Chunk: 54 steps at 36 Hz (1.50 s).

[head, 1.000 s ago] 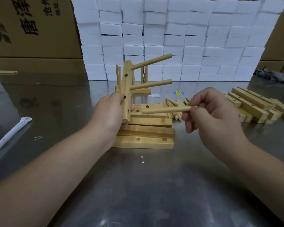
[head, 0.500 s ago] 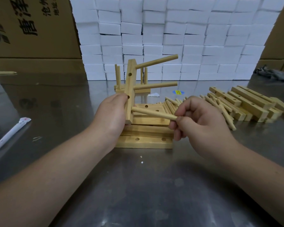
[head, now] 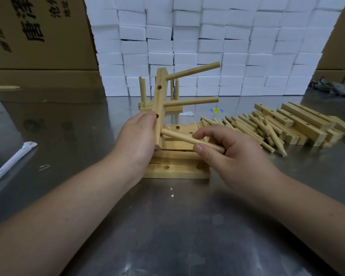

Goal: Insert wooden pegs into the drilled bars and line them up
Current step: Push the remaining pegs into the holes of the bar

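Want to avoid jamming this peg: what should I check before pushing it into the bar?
1. The left hand grips the bar, nearly upright: ok.
2. The right hand pinches the peg: ok.
3. The peg's tip touches the bar's lower end: ok.
4. Tip started in a hole: cannot tell.
5. The top peg and middle peg sit in the bar: ok.
6. The peg square to the bar: cannot tell.

Dim overhead light; soft glare on steel table [head: 187,236]; wide-angle edge distortion.
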### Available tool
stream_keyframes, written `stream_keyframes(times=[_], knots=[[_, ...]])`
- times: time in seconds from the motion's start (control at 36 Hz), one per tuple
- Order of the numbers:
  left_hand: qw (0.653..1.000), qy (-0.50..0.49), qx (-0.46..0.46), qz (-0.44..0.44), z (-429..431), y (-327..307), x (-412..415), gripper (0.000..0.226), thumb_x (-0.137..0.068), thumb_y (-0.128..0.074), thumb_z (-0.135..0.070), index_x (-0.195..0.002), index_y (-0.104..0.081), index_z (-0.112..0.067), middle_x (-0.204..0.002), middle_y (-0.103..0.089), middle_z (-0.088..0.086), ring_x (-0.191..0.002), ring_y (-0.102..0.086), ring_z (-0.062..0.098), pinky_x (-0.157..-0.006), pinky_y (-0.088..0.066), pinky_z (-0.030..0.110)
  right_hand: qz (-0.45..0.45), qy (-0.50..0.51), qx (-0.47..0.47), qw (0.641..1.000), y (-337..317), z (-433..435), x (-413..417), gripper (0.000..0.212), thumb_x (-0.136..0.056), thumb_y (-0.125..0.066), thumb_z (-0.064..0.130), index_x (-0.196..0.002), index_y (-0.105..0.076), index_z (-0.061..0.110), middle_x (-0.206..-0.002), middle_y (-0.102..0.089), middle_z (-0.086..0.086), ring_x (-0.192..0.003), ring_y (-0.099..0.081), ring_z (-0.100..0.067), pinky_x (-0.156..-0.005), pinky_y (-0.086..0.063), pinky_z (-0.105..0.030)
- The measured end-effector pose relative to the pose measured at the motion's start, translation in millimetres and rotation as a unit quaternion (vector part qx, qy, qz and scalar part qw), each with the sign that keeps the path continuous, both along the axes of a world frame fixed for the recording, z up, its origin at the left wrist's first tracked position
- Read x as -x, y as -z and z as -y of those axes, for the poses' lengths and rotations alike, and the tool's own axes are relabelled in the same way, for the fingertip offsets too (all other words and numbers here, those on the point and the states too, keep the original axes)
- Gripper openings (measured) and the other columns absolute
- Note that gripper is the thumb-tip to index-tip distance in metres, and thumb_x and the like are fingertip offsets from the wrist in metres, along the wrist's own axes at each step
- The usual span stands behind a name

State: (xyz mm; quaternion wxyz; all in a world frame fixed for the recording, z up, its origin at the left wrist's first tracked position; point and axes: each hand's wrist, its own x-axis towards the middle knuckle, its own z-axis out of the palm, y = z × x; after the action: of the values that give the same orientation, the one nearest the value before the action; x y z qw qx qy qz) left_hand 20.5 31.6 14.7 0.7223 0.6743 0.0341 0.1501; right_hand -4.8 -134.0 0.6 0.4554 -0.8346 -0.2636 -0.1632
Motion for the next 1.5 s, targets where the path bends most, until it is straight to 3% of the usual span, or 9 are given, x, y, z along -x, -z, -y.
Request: stream_keyframes(times=[0.19, 0.33, 0.56, 0.64, 0.69, 0.81, 1.0, 1.33, 1.5], knots=[[1.000, 0.003, 0.015, -0.002, 4, 0, 2, 0.051, -0.096, -0.040, -0.026, -0.053, -0.068, -0.024, -0.059, -0.058, -0.002, -0.065, -0.053, 0.016, -0.068, -0.046, 0.034, 0.026, 0.014, 0.019, 0.999, -1, 1, 0, 0.021, -0.081, -0.061, 0.034, -0.076, -0.057, 0.054, -0.075, -0.062, 0.014, -0.065, -0.054, -0.003, -0.056, -0.044, -0.017], [1.000, 0.006, 0.012, -0.001, 4, 1, 2, 0.038, -0.095, -0.038, -0.023, -0.067, -0.065, -0.018, -0.056, -0.055, 0.000, -0.059, -0.049, 0.016, -0.060, -0.041, 0.032, 0.045, 0.031, 0.043, 0.998, -1, 0, 1, 0.016, -0.082, -0.064, 0.031, -0.097, -0.067, 0.034, -0.066, -0.058, 0.017, -0.063, -0.052, 0.000, -0.057, -0.038, -0.017], [1.000, 0.021, 0.007, -0.002, 4, 1, 3, 0.032, -0.096, -0.035, -0.023, -0.082, -0.063, -0.015, -0.049, -0.054, -0.006, -0.052, -0.046, 0.011, -0.048, -0.039, 0.024, 0.076, 0.034, 0.070, 0.994, -3, 0, 4, 0.022, -0.082, -0.060, 0.037, -0.103, -0.056, 0.040, -0.064, -0.055, 0.028, -0.063, -0.051, 0.002, -0.054, -0.031, -0.019], [1.000, 0.021, -0.004, -0.006, 5, 2, 4, 0.033, -0.096, -0.035, -0.026, -0.082, -0.063, -0.017, -0.050, -0.054, -0.007, -0.052, -0.046, 0.011, -0.046, -0.038, 0.023, 0.077, 0.041, 0.077, 0.993, -2, 0, 4, 0.016, -0.083, -0.065, 0.031, -0.099, -0.064, 0.034, -0.061, -0.054, 0.029, -0.063, -0.051, 0.003, -0.055, -0.031, -0.017], [1.000, 0.017, -0.018, -0.005, 5, 2, 3, 0.035, -0.097, -0.035, -0.030, -0.081, -0.064, -0.018, -0.051, -0.053, -0.006, -0.052, -0.046, 0.012, -0.046, -0.038, 0.024, 0.083, 0.045, 0.081, 0.992, -2, 0, 3, 0.015, -0.083, -0.066, 0.028, -0.098, -0.068, 0.031, -0.060, -0.053, 0.026, -0.061, -0.051, 0.003, -0.056, -0.033, -0.019], [0.997, -0.001, -0.073, 0.028, 5, 4, 4, 0.044, -0.098, -0.033, -0.035, -0.069, -0.061, -0.018, -0.053, -0.050, -0.002, -0.052, -0.043, 0.017, -0.051, -0.034, 0.028, 0.108, 0.051, 0.104, 0.987, -5, -3, 7, 0.020, -0.084, -0.062, 0.030, -0.101, -0.070, 0.024, -0.078, -0.064, 0.013, -0.073, -0.059, -0.008, -0.067, -0.049, -0.033], [0.994, -0.007, -0.103, 0.039, 5, 2, 8, 0.041, -0.100, -0.031, -0.034, -0.075, -0.060, -0.023, -0.059, -0.051, -0.002, -0.053, -0.041, 0.016, -0.050, -0.030, 0.027, 0.176, 0.038, 0.138, 0.974, -9, -5, 10, 0.026, -0.083, -0.055, 0.025, -0.103, -0.070, 0.018, -0.086, -0.069, 0.003, -0.080, -0.064, -0.018, -0.067, -0.054, -0.041], [0.987, 0.010, -0.142, 0.076, 6, 6, 12, 0.038, -0.100, -0.033, -0.032, -0.074, -0.060, -0.023, -0.061, -0.049, -0.002, -0.057, -0.042, 0.018, -0.053, -0.030, 0.030, 0.261, 0.039, 0.159, 0.951, -8, -7, 11, 0.023, -0.081, -0.062, 0.023, -0.096, -0.073, 0.010, -0.067, -0.066, -0.003, -0.060, -0.063, -0.023, -0.048, -0.053, -0.039], [0.978, 0.011, -0.182, 0.098, 7, 7, 14, 0.037, -0.100, -0.032, -0.031, -0.072, -0.056, -0.026, -0.061, -0.048, -0.002, -0.054, -0.042, 0.014, -0.049, -0.031, 0.027, 0.260, 0.042, 0.170, 0.950, -9, -10, 14, 0.029, -0.083, -0.055, 0.031, -0.097, -0.073, 0.013, -0.077, -0.072, 0.000, -0.070, -0.068, -0.017, -0.053, -0.056, -0.034]])
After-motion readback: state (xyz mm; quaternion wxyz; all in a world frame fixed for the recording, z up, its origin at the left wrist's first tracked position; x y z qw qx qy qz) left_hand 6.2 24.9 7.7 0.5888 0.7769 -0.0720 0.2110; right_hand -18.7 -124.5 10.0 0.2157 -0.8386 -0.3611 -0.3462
